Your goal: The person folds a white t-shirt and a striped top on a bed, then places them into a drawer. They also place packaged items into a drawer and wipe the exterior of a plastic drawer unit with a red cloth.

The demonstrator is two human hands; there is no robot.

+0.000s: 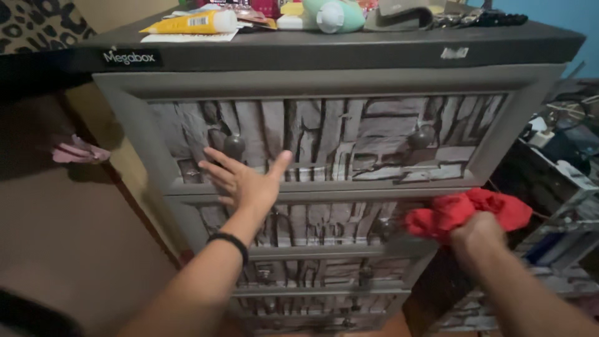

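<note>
**Two hands at a grey drawer chest**

Left hand (244, 181), fingers spread flat, palm pressed against the top drawer front (324, 140) just beside its left knob (234, 146); a black band (229, 242) circles the wrist; right hand (477, 231), fist closed, gripping a crumpled red cloth (465, 211) at the right edge of the second drawer (312, 224); drawer fronts carry a stone-pattern print; above, the dark chest top (337, 47) bears a yellow tube (190, 23) and a pale green bottle (334, 15).
</note>
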